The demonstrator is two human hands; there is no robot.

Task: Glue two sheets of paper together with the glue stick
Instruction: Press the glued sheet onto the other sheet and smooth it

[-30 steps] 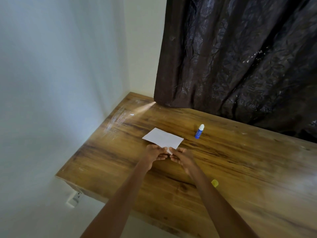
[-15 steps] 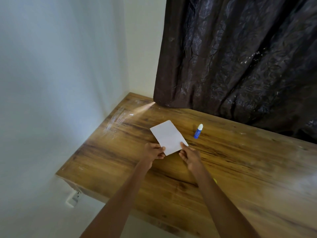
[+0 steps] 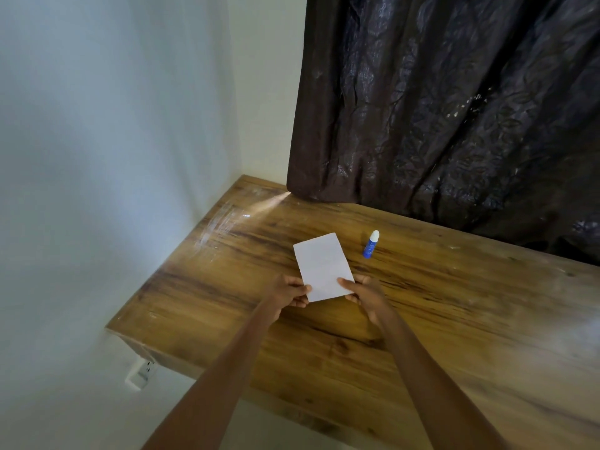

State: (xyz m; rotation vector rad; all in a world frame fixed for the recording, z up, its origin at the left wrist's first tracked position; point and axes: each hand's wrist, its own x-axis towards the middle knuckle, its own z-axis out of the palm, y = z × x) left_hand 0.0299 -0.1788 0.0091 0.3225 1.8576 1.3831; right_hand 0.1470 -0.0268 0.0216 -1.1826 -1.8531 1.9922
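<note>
A white sheet of paper [image 3: 323, 266] stands tilted up above the wooden table [image 3: 422, 319], held at its near edge by both hands. My left hand [image 3: 290, 293] pinches its lower left corner. My right hand [image 3: 363, 292] pinches its lower right corner, thumb on the front face. Whether it is one sheet or two stacked cannot be told. A blue glue stick [image 3: 370, 244] with a white cap stands upright on the table, behind and to the right of the paper, apart from both hands.
A dark curtain [image 3: 454, 108] hangs down to the table's back edge. White walls [image 3: 113, 157] close the left side and corner. A wall socket [image 3: 143, 373] sits below the table's left end.
The paper has been lifted from lying nearly flat to standing up facing me and turned upright. My hands moved apart to its two lower corners. A small yellow object near my right arm is now hidden.
</note>
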